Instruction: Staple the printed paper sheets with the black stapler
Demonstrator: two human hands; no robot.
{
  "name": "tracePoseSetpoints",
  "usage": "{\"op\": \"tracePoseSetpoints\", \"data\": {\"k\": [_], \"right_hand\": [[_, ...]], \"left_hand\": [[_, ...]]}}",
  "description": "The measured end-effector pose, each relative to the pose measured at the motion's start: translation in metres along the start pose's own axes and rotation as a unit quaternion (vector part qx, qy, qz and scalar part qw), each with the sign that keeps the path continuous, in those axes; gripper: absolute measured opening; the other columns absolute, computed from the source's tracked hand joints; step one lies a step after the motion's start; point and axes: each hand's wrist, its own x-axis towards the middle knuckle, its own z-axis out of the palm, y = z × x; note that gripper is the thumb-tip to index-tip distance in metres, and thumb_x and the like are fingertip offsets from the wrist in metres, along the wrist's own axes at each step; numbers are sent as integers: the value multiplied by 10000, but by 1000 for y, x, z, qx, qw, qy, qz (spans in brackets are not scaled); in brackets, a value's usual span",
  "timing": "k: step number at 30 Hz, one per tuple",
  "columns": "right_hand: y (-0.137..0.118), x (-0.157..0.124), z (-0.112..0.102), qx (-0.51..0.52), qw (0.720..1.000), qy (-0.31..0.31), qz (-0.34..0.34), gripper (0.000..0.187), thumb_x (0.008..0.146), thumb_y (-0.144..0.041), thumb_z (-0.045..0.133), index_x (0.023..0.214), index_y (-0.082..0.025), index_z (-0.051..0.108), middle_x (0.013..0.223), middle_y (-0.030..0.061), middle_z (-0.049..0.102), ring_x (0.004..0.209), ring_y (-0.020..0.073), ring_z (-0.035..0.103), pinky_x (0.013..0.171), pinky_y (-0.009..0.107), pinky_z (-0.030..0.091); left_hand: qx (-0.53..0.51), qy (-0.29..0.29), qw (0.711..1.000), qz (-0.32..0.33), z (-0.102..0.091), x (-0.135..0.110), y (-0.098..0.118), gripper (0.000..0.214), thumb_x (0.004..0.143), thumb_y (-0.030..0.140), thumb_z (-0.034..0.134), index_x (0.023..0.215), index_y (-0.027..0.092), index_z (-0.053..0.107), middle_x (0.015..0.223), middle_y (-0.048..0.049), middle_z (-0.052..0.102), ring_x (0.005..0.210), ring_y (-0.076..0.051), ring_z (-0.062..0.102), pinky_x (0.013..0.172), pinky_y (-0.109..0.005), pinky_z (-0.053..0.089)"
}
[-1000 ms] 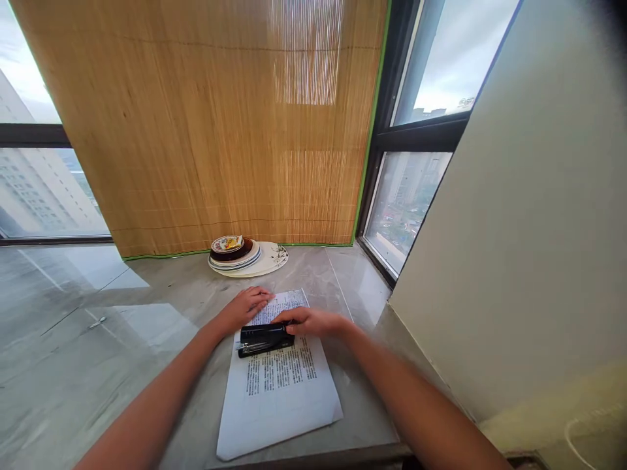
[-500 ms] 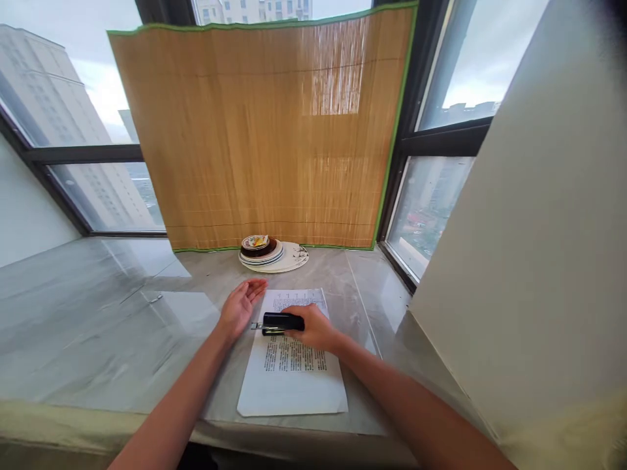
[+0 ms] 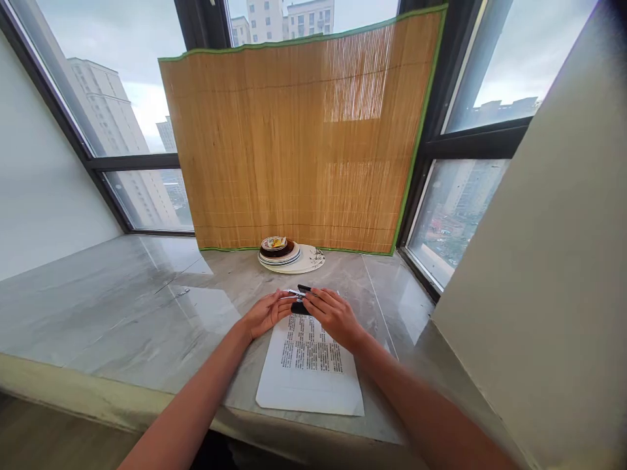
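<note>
Above the top end of a printed sheet of paper [image 3: 313, 385], both my hands are at a black stapler [image 3: 300, 308]. The stapler's black parts stand apart, with a silver metal piece showing between them. My right hand [image 3: 336, 316] is closed round its right side, fingers pointing left. From the left, my left hand [image 3: 268, 314] pinches the end with the metal piece. My fingers hide much of the stapler. Below them the paper lies flat, its upper part covered by the hands.
Behind the hands, a stack of plates [image 3: 279, 256] rests on a white oval board [image 3: 313, 261]. A bamboo mat [image 3: 294, 150] leans against the windows. A small shiny object [image 3: 183, 292] lies to the left on the marble sill [image 3: 122, 326]. A wall [image 3: 548, 261] rises at the right.
My left hand has moved from beside the stapler onto it and closed. My right hand has turned with the stapler, whose parts now stand apart. The camera view has shifted left.
</note>
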Motion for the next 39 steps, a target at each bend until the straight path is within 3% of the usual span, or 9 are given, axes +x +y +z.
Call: {"op": "tracePoseSetpoints", "data": {"k": [8,12,16,20,22,26,29,33,39], "right_hand": [[-6,5,-5,-3,999,-22,-36,298,1007,-71,529,1218,-205,691,1238,86,745,1236,252,657,1046,428,544],[-3,4,-1,104,991,27,82,393,937,-14,538,1232,-226,691,1207,71,753,1193,252,664,1020,429,537],[-4,-2,1,269,913,42,303,384,808,-106,718,1175,-218,726,1076,70,767,990,240,710,905,385,560],[-12,-10,0,388,868,-101,293,368,715,-190,841,1076,-224,777,998,44,773,891,214,717,857,337,545],[-14,-11,1,412,858,-123,282,350,711,-204,844,1056,-225,785,998,39,773,882,207,716,854,327,541],[-7,-10,1,434,832,-35,344,359,734,-278,830,1079,-197,774,997,52,775,895,228,719,860,353,553],[-1,-10,-2,435,809,32,395,378,776,-337,806,1119,-185,756,1009,62,773,924,242,717,861,368,560],[-7,-8,-4,465,822,-25,327,385,764,-353,837,1100,-183,759,1021,62,764,909,221,715,823,322,559],[-27,1,5,415,874,-158,195,373,774,-246,863,1127,-226,744,975,26,764,923,195,695,873,292,529]], "left_hand": [[2,-11,1000,13,-9,4,-3,274,1050,242,518,1142,66,706,1105,-183,769,1034,-204,747,970,-303,574],[42,23,998,44,-11,4,-1,249,981,67,535,1162,59,707,1160,-178,758,1094,-208,732,1021,-302,562],[86,119,985,91,-12,9,1,298,907,-43,513,1096,69,713,1172,-170,751,1114,-189,723,1077,-291,528],[122,154,972,131,-16,16,1,292,872,-44,536,1035,113,720,1106,-134,761,1063,-178,726,1064,-313,527],[157,167,961,157,-19,15,3,242,858,-8,583,982,134,734,1037,-103,764,997,-178,723,1010,-315,542],[245,169,935,190,-23,4,12,159,763,56,708,849,172,775,895,-44,748,843,-184,666,846,-280,539],[380,100,901,184,-21,-3,13,134,679,125,800,783,208,798,893,-45,741,836,-215,636,828,-302,524],[520,30,832,190,-18,0,8,106,662,196,841,750,251,821,857,-69,730,871,-261,632,911,-368,498],[491,134,825,247,-9,3,8,142,705,291,874,830,237,833,853,-73,757,824,-251,649,905,-408,510]]}}
